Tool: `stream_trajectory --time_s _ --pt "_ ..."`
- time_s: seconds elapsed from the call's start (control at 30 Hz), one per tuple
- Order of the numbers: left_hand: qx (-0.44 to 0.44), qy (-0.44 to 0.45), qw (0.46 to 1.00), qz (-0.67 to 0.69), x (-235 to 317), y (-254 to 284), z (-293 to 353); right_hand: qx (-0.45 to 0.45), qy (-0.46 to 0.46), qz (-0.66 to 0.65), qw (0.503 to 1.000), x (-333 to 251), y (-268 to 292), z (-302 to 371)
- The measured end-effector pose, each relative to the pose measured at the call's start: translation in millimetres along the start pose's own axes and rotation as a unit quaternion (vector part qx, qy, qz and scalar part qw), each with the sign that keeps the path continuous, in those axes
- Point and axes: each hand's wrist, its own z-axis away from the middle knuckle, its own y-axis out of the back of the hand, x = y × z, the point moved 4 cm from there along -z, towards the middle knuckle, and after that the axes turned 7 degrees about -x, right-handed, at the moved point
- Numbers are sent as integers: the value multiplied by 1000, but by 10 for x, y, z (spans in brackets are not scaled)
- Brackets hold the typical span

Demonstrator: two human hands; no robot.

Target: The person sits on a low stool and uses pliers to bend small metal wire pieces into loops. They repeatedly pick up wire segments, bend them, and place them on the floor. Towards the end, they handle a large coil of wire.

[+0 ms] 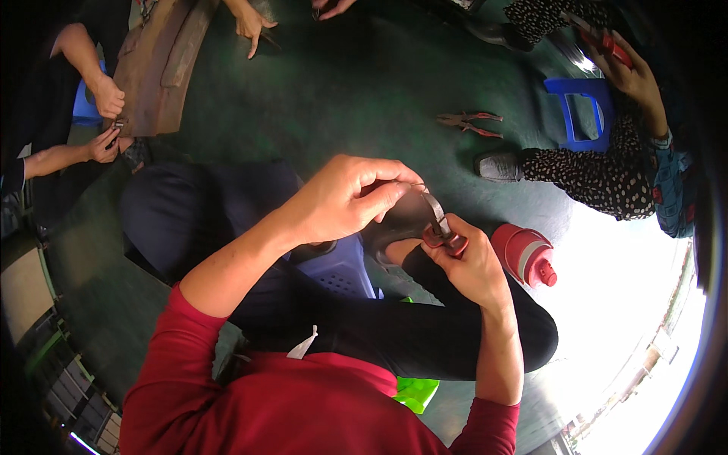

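Level with my knees, my right hand (476, 262) is closed around pliers (434, 211) with red handles, their metal head pointing up and away from me. My left hand (345, 199) is just left of the pliers' head, thumb and fingers pinched together. Something thin and dark shows at its fingertips, too small to make out. Whether the jaws touch it, I cannot tell. Both hands hang above the green floor (334, 98), in front of my crossed legs.
Another pair of red-handled pliers (472, 123) lies on the floor ahead. A red lidded jug (523, 254) stands right of my knee. A blue-purple stool (334, 269) is below my left forearm. Co-workers sit around, near a wooden bench (155, 76) and a blue stool (565, 87).
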Motion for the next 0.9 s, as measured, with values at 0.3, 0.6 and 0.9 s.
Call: stream_trajectory --time_s 0.3,0.6,0.9 --pt "0 7 1000 20 2 -55 2 -48 -23 -59 997 51 -51 7" --pt "-19 24 998 52 15 -90 20 -49 -18 -80 995 105 -73 26" --pt "70 -30 997 -33 42 -218 80 101 27 58 993 108 -28 -2"
